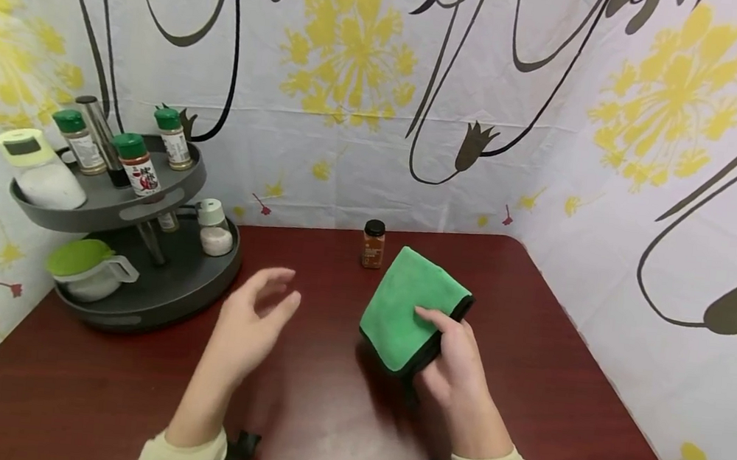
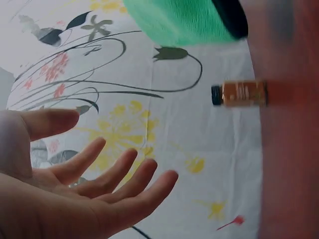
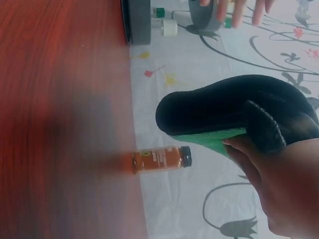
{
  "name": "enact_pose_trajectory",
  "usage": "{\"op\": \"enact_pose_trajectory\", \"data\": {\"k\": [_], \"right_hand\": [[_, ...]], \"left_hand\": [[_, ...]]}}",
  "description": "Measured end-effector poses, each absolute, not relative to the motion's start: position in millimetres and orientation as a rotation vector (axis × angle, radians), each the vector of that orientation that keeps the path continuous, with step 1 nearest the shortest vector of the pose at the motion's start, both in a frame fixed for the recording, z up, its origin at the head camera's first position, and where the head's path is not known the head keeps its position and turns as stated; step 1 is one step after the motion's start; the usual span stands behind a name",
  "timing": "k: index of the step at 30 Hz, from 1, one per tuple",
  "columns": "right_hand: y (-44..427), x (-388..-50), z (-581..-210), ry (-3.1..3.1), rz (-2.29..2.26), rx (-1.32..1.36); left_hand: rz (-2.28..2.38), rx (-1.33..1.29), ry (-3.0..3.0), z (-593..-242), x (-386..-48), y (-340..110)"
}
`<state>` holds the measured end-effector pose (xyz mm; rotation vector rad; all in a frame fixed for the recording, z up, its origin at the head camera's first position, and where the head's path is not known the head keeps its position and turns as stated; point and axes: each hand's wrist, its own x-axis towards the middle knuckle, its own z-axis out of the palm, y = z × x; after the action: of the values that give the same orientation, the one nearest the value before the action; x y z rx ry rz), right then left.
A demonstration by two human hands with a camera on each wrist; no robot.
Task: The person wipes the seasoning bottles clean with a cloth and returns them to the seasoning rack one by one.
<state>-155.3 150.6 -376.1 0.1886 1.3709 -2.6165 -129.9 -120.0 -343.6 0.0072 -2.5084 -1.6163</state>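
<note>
My right hand point(image 1: 458, 368) grips a folded green cloth point(image 1: 410, 312) with black edging by its lower right side, holding it above the table. In the right wrist view the thumb and fingers pinch the cloth's dark folded edge point(image 3: 214, 107). My left hand point(image 1: 249, 322) hovers over the table with fingers apart and loosely bent, nothing in it; the left wrist view shows its palm and spread fingers point(image 2: 142, 174). Behind the cloth, a small spice jar point(image 1: 374, 245) with a black lid and orange-brown contents stands upright near the table's back edge.
A two-tier grey rotating rack point(image 1: 202, 295) stands at the left. Its top tier bears green-capped spice bottles point(image 1: 141, 164), a steel cylinder point(image 1: 103, 138) and a yellow-lidded container point(image 1: 41, 169). Below are a green-lidded pot point(image 1: 91, 270) and a white-capped shaker point(image 1: 214, 228). Patterned fabric point(image 1: 340, 175) hangs behind the dark red table point(image 1: 324, 418).
</note>
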Motion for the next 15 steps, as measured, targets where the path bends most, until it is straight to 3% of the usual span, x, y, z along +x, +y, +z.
{"op": "enact_pose_trajectory", "data": {"k": [7,15], "right_hand": [[165,-149,-373,1.388,-2.652,0.211],[182,-148,-375,1.356,-2.654,0.240]], "left_hand": [[-1.697,-0.041,-2.485,-364,-121,-93],[-1.564,-0.170,-2.605,-350,-162,-80]]}}
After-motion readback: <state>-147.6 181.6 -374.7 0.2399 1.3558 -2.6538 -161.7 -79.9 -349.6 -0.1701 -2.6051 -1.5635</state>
